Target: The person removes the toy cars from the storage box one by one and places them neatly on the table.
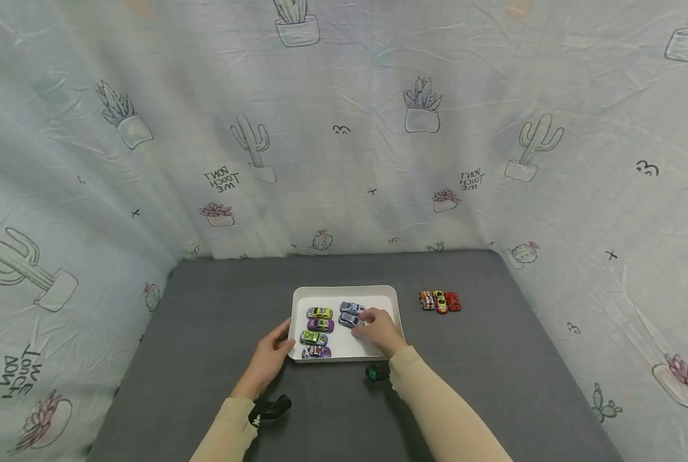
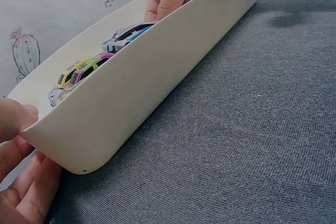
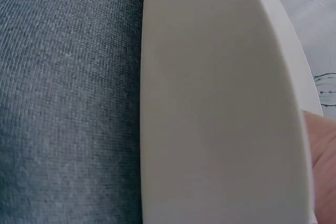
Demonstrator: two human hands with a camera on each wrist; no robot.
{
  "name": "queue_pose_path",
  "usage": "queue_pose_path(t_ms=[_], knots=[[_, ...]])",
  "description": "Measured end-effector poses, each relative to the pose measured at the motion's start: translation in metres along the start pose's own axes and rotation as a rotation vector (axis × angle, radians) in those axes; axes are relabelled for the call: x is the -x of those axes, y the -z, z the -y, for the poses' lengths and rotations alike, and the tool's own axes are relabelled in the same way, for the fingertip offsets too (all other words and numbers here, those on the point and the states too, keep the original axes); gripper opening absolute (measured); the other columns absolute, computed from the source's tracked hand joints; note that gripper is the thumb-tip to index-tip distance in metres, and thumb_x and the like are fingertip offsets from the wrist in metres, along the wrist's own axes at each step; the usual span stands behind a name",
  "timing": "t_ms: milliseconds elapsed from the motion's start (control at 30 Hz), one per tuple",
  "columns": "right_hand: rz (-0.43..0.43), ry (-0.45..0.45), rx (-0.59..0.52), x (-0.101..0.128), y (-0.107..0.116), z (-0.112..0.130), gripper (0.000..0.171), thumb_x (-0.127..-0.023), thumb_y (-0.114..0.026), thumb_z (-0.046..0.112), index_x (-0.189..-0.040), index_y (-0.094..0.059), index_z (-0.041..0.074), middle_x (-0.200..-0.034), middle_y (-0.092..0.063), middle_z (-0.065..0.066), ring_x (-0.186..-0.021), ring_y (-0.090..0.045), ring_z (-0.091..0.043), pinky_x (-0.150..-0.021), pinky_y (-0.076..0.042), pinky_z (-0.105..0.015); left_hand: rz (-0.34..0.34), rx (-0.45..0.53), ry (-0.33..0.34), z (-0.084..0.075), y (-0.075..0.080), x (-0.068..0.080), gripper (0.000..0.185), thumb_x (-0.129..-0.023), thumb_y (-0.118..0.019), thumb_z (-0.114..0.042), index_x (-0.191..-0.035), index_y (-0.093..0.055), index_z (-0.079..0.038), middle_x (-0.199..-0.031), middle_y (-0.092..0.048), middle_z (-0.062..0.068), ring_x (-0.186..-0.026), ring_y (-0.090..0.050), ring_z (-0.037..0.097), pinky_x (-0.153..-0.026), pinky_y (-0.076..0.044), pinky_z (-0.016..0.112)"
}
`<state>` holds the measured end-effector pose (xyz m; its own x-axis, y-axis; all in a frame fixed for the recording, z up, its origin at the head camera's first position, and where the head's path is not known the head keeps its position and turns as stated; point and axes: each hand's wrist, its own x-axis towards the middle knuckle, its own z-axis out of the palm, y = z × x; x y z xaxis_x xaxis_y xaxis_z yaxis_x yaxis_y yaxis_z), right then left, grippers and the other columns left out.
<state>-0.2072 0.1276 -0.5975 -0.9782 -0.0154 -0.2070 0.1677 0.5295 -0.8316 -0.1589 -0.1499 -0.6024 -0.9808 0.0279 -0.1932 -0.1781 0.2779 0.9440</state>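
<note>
A shallow white tray holds several small toy cars. Its left rim is gripped by my left hand, the thumb at the rim and the other fingers outside the wall in the left wrist view. Inside the tray, my right hand pinches the right end of a silver toy car. Just behind that one sits a grey-blue toy car. A column at the left has a yellow car, a purple car, a green car and a white-and-purple car. The tray wall hides most of my right hand in the right wrist view.
Right of the tray, on the dark grey cloth, stand an orange-and-white car, a yellow car and a red car, side by side. A pale curtain with cactus drawings surrounds the table's back and sides.
</note>
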Motion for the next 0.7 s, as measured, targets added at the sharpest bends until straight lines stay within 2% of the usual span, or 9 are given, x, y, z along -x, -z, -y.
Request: queue_pose_path(t_ms=[300,467,700], knots=[[0.018,-0.021,0.007,0.003,0.008,0.003,0.028,-0.075,-0.083,0.017,-0.097,-0.066,0.008,-0.089,-0.058,-0.004,-0.081,-0.054,-0.019,-0.07,-0.045,-0.033,-0.002,-0.005,0.004,-0.004,-0.001,0.001,0.054,-0.099,-0.056,-0.014,-0.15,-0.039,-0.021,-0.143,-0.047,0.011,-0.121,-0.051,0.025,-0.097,-0.044,0.045],[0.035,0.033,0.015,0.004,0.015,0.003,0.03,-0.075,-0.082,0.016,-0.098,-0.066,0.006,-0.087,-0.06,-0.004,-0.079,-0.055,-0.018,-0.067,-0.045,-0.031,-0.004,-0.006,0.011,-0.004,-0.001,0.001,0.054,-0.1,-0.055,-0.013,-0.15,-0.039,-0.022,-0.143,-0.047,0.01,-0.121,-0.051,0.024,-0.097,-0.044,0.045],[-0.005,0.13,0.065,0.019,0.037,0.014,0.023,-0.08,-0.08,0.022,-0.096,-0.067,0.013,-0.087,-0.06,0.001,-0.077,-0.053,-0.017,-0.061,-0.043,-0.032,0.001,-0.005,-0.005,-0.001,0.001,0.001,0.055,-0.099,-0.056,-0.013,-0.151,-0.038,-0.02,-0.143,-0.046,0.013,-0.122,-0.051,0.027,-0.097,-0.044,0.045]])
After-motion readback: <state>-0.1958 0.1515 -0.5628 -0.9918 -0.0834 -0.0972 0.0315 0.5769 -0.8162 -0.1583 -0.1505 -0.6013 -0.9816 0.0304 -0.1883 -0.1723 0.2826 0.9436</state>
